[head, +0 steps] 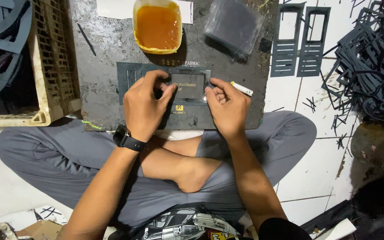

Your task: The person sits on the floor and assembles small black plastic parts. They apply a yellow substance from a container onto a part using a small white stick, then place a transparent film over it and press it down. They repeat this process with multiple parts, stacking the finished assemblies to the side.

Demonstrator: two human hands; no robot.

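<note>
A white tiled floor [320, 115] carried a dark, stained board [107, 66] before the person's crossed legs. A tub of amber glue [158, 26] stood at the board's far edge, a plastic bag [234, 24] beside it, a crate [50, 58] to the left and foam offcuts [369, 58] to the right. The dark flat frame [132, 75] lay mid-board, slotted at its left end, with a rectangular window. The left hand [144, 106] and right hand [227, 106] pressed fingertips on the window's edges; the right also pinched a white stick [241, 89].

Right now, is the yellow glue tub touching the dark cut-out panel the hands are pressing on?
Apart. The head view shows bare grey board between the yellow glue tub and the top edge of the dark cut-out panel under the left hand and right hand.
</note>
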